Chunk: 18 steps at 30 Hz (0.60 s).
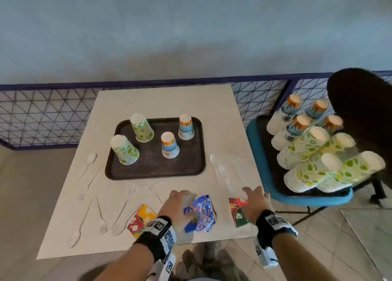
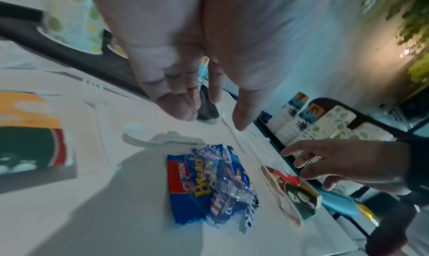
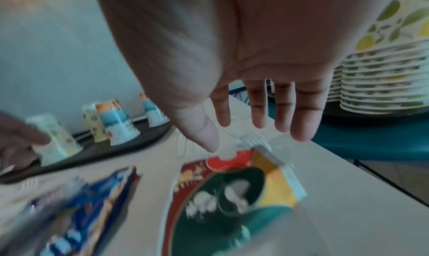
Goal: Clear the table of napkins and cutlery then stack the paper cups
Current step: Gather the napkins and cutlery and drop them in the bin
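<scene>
On the table's (image 1: pixel 161 102) near edge, both hands hover with loose fingers, holding nothing: left hand (image 1: pixel 176 206) over the blue wrapper (image 1: pixel 200 214), right hand (image 1: pixel 255 203) partly hiding a napkin (image 1: pixel 237 214). White cutlery (image 1: pixel 99 213) is hard to see.

bare table strip (image 1: pixel 165 104) behind tray (image 1: pixel 196 162) open; near edge crowded: forks (image 1: pixel 129 192), napkins (image 1: pixel 141 218), blue wrapper (image 1: pixel 201 213); cup stacks (image 1: pixel 307 153) block right side

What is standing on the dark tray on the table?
Four paper cups stand upside down on the dark tray: two lemon-print cups on its left side, two blue-and-orange cups on its right. Anything beneath the inverted cups is covered.
</scene>
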Available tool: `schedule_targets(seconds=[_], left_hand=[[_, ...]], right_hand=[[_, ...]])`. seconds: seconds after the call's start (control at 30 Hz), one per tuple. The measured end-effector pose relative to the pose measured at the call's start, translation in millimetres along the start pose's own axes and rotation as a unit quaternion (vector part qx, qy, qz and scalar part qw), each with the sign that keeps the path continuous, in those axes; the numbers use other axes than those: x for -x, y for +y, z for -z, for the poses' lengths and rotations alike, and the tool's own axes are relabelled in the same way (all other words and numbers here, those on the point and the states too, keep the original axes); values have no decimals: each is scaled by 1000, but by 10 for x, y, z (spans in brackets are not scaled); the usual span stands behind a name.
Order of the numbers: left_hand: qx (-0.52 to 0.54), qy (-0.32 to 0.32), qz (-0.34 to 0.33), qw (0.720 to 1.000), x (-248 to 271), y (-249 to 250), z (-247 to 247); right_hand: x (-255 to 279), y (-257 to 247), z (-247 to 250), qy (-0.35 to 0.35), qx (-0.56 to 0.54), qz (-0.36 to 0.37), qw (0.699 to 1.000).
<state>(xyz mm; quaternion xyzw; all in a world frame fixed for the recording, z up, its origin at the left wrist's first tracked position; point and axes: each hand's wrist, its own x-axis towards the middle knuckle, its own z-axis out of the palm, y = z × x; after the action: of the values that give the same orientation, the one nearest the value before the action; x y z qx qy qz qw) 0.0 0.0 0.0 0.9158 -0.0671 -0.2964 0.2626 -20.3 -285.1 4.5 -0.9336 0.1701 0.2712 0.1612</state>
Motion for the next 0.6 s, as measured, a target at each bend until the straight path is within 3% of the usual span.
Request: schedule_targets(seconds=[0.13,0.37,0.6], left_hand=[[-51,-12,18,998,-189,180,-101],[-164,-47,47,984,-309,259,-304],[-108,-67,73,989,-393,207,-412]], right_hand=[[-34,104,-168,-14,39,0,999],[-73,145,-241,4,-14,15,1000],[-113,220,-230,-14,-39,27,999]])
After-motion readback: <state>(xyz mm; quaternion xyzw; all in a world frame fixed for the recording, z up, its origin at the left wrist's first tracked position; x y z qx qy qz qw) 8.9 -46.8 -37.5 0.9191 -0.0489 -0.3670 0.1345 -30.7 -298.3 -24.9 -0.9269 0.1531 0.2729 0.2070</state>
